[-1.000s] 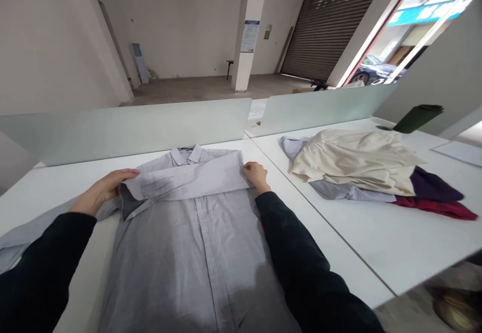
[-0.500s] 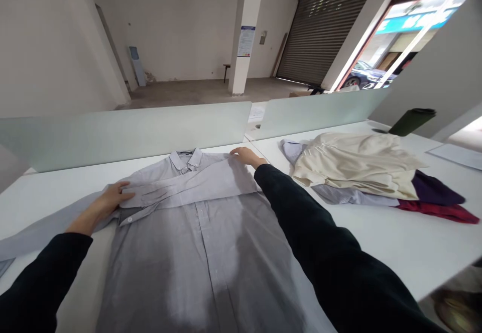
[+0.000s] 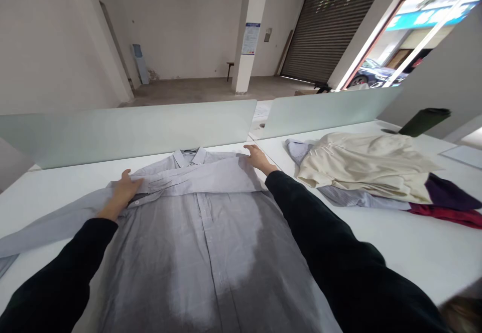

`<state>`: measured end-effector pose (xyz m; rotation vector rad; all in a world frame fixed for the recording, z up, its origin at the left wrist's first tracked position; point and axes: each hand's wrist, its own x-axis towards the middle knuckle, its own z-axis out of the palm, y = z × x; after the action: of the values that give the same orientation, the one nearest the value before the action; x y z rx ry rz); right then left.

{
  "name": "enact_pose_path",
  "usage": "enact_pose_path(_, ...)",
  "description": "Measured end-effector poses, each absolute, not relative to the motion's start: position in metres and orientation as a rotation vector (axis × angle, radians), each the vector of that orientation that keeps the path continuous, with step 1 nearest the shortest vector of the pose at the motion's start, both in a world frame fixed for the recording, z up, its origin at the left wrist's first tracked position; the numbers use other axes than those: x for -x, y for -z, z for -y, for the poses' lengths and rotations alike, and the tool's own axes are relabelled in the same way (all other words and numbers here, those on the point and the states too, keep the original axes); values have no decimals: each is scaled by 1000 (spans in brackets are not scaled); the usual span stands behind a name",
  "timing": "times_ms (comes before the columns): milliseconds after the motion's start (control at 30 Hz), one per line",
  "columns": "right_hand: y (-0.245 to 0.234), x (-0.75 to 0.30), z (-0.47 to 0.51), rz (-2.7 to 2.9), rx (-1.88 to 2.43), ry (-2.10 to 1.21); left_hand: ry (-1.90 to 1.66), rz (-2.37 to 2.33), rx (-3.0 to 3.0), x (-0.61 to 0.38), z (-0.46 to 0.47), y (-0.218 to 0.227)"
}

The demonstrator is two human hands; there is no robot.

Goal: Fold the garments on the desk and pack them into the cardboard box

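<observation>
A light grey button-up shirt (image 3: 181,252) lies front up on a white table, collar (image 3: 190,157) away from me. Across its chest is folded one sleeve (image 3: 211,176), its buttoned cuff toward the left side. My left hand (image 3: 126,191) rests on that cuff, thumb and forefinger spread apart. Off to the left stretches the other sleeve (image 3: 56,220), flat on the table. At the fold by the right-hand shoulder is my right hand (image 3: 259,159), fingertips apart at the cloth's edge. What lies under the left palm is hidden.
A pile with a cream garment (image 3: 369,162) on top, grey, purple and red cloth below, lies at right. Frosted divider panels (image 3: 150,132) line the table's far edge. A dark green roll (image 3: 425,121) stands at far right, near a pale flat sheet (image 3: 465,154).
My left hand has moved up and right, and the cuff has shifted up with it. The right hand has slid slightly outward along the shoulder. The view has turned slightly left.
</observation>
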<state>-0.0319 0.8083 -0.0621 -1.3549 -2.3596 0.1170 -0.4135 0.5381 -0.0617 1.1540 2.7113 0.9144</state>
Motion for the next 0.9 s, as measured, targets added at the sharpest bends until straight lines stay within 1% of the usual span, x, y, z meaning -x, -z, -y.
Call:
enact_pose_path(133, 70, 13, -765, 2484, 1011, -69, -771, -2778, -1270, 399, -528, 66)
enact_pose_path(200, 79, 3, -743, 2614, 946, -4, -695, -2781, -1383, 392, -523, 70)
enact_pose_path(333, 102, -10, -720, 2709, 1035, 111, -581, -2829, -1495, 391, -518, 80)
enact_pose_path(400, 107, -14, -722, 2706, 1055, 109, -610, -2824, -1469, 396, -516, 81)
enact_pose_path(467, 102, -15, -731, 2752, 1038, 49, -711, -2786, -1391, 403, -512, 78)
enact_pose_path(600, 76, -4, -758, 2766, 1087, -26, -877, -2679, -1154, 404, -497, 68)
enact_pose_path(667, 65, 9, -773, 2707, 1167, -6, -881, -2606, -1241, 400, -488, 65)
enact_pose_path(800, 63, 39, -794, 2721, 1254, 3, -647, -2470, -1667, 397, -478, 67)
enact_pose_path(900, 71, 53, -801, 2710, 1297, 28, -510, -2548, -1663, 406, -476, 72)
